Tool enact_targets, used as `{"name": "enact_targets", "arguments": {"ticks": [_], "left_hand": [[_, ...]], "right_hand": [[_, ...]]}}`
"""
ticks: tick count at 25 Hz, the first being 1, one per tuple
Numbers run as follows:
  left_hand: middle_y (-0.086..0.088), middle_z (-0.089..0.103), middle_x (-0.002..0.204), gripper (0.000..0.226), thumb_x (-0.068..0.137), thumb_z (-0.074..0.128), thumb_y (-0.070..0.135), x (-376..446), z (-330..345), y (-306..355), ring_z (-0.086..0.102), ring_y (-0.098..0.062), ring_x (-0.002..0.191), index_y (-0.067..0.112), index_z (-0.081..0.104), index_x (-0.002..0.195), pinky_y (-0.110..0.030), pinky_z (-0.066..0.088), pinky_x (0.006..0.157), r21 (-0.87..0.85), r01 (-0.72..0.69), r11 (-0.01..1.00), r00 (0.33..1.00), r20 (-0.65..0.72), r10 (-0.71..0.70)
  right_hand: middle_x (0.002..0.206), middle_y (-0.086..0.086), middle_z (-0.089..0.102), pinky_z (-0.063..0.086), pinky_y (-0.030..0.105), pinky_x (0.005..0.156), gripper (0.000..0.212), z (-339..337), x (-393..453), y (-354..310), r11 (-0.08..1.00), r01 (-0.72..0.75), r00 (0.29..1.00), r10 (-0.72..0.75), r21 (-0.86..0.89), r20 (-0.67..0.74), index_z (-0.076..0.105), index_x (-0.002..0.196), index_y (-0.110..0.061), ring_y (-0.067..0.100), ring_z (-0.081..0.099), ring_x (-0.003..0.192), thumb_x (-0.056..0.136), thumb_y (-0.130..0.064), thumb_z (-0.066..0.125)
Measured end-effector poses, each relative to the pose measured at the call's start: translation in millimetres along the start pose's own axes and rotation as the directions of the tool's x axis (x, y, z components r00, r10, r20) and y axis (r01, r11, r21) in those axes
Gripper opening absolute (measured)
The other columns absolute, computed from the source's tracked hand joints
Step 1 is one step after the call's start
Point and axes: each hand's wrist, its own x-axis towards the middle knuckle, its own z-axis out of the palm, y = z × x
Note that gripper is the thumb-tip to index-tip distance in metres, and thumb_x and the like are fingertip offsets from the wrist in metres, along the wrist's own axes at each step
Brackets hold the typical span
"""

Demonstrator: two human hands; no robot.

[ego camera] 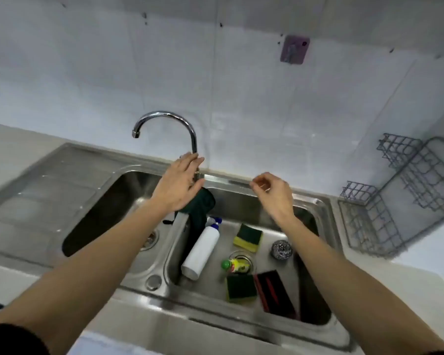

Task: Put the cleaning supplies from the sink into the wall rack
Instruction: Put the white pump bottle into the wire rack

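The right basin of the steel sink [315, 202] holds a white spray bottle [201, 248], two yellow-green sponges [248, 237] [241, 288], a steel wool ball [281, 249], a small green-capped bottle [235, 265], a black-red scrubber [276, 293] and a dark green cloth [200, 203] draped over the divider. My left hand [177, 185] hovers open by the base of the faucet [169, 124], above the cloth. My right hand [273, 193] hangs over the basin's back edge, fingers loosely curled, holding nothing. The grey wire wall rack [385, 208] stands empty at the right.
The left basin [108, 208] and a ribbed drainboard [44, 190] lie to the left. A purple adhesive hook [294, 49] sticks to the white tiled wall. A light countertop surrounds the sink.
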Motion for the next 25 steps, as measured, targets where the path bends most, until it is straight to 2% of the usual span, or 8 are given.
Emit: {"name": "enact_targets", "arguments": {"ticks": [3,5,9,11,14,16,21,25], "left_hand": [[-0.012,0.035,0.152,0.059,0.096,0.041,0.040,-35.8,43.9,-25.6,0.026,-0.028,0.144,0.009,0.035,0.146,-0.039,0.019,0.120,0.028,0.082,0.996,0.984,0.156,-0.086],[-0.010,0.028,0.156,0.059,0.098,0.042,0.038,-63.5,74.7,-38.4,0.021,-0.026,0.146,0.011,0.029,0.149,-0.039,0.017,0.120,0.032,0.161,0.986,0.947,0.276,-0.163],[-0.009,0.014,0.161,0.067,0.099,0.037,0.039,-100.0,118.2,-53.1,0.012,-0.025,0.148,0.013,0.008,0.154,-0.038,0.011,0.121,0.080,0.160,0.984,0.905,0.386,-0.179],[-0.009,0.006,0.162,0.068,0.100,0.034,0.040,-126.5,153.0,-75.7,0.005,-0.024,0.150,0.011,0.003,0.154,-0.037,0.006,0.121,0.116,0.176,0.977,0.847,0.488,-0.211],[-0.008,-0.003,0.163,0.069,0.101,0.028,0.041,-150.2,171.5,-93.5,-0.002,-0.022,0.150,0.009,-0.001,0.154,-0.038,0.006,0.123,0.181,0.179,0.967,0.815,0.523,-0.249],[-0.009,-0.005,0.163,0.069,0.100,0.027,0.041,-150.6,176.4,-92.6,-0.004,-0.021,0.150,0.009,-0.003,0.154,-0.039,0.008,0.123,0.160,0.167,0.973,0.838,0.497,-0.226],[-0.005,-0.004,0.163,0.067,0.099,0.026,0.037,-133.6,171.6,-79.4,-0.003,-0.018,0.150,0.011,-0.001,0.154,-0.036,0.006,0.123,0.059,0.176,0.983,0.901,0.393,-0.185],[-0.004,-0.004,0.163,0.065,0.099,0.025,0.037,-137.6,174.1,-82.4,-0.004,-0.017,0.150,0.012,0.001,0.154,-0.036,0.006,0.123,0.032,0.196,0.980,0.900,0.392,-0.193]], "right_hand": [[0.086,-0.008,0.071,0.056,0.034,0.081,0.018,62.6,-16.5,28.3,0.988,-0.155,0.975,0.155,-0.009,0.157,0.069,0.093,-0.024,0.011,0.066,0.084,0.082,-0.038,0.071],[0.087,-0.007,0.070,0.055,0.035,0.084,0.020,106.1,-30.7,43.9,0.956,-0.294,0.919,0.284,-0.003,0.272,0.067,0.094,-0.024,0.016,0.067,0.089,0.079,-0.037,0.074],[0.113,0.005,0.070,0.050,0.035,0.091,0.048,177.1,-47.8,65.6,0.861,-0.504,0.774,0.484,-0.066,0.409,0.064,0.115,-0.014,0.025,0.064,0.107,0.079,-0.043,0.074],[0.118,0.010,0.067,0.052,0.039,0.089,0.059,239.2,-63.1,82.8,0.797,-0.595,0.680,0.568,-0.103,0.464,0.060,0.120,-0.009,0.030,0.063,0.107,0.077,-0.047,0.074],[0.114,0.013,0.066,0.052,0.036,0.078,0.067,274.9,-71.7,87.3,0.700,-0.703,0.562,0.656,-0.126,0.504,0.057,0.117,-0.007,0.031,0.065,0.098,0.073,-0.055,0.073],[0.116,0.013,0.066,0.054,0.039,0.084,0.077,276.4,-62.4,91.2,0.644,-0.758,0.512,0.687,-0.106,0.515,0.056,0.120,-0.007,0.032,0.065,0.100,0.068,-0.062,0.073],[0.113,0.013,0.064,0.059,0.049,0.081,0.087,276.9,-39.1,97.0,0.554,-0.832,0.469,0.721,-0.019,0.511,0.053,0.121,-0.007,0.037,0.067,0.097,0.057,-0.059,0.081],[0.109,0.011,0.060,0.058,0.053,0.080,0.081,293.1,-43.7,95.5,0.518,-0.855,0.435,0.726,-0.006,0.532,0.050,0.119,-0.008,0.037,0.065,0.099,0.058,-0.045,0.087]]}}
